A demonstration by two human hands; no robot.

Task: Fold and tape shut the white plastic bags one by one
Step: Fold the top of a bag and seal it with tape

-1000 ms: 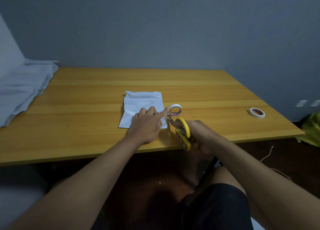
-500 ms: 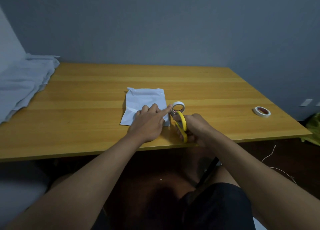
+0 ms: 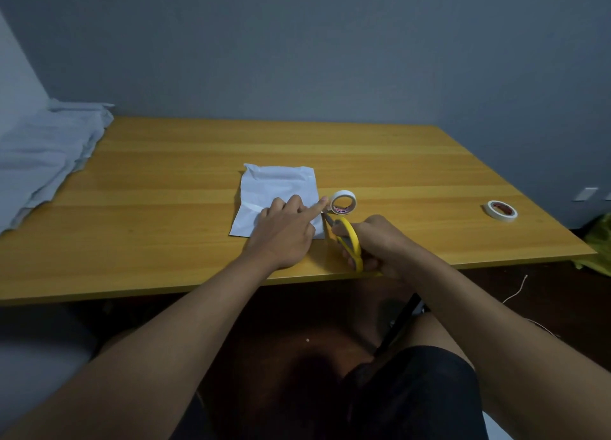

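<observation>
A folded white plastic bag (image 3: 277,188) lies flat near the middle of the wooden table (image 3: 396,161). My left hand (image 3: 284,228) presses down on the bag's near right part, its index finger stretched out to the bag's right edge. A roll of white tape (image 3: 344,202) stands on edge right beside that fingertip. My right hand (image 3: 380,244) grips yellow-handled scissors (image 3: 348,241), whose blades point at the gap between my fingertip and the roll. Whether tape spans that gap is too small to tell.
A second tape roll (image 3: 502,210) lies flat near the table's right edge. A pile of white plastic bags (image 3: 43,155) drapes over the table's left end. The grey wall stands behind the table. My legs are under the near edge.
The scissors in my right hand have shifted slightly closer to the tape roll. My left hand keeps pressing the bag in the same spot.
</observation>
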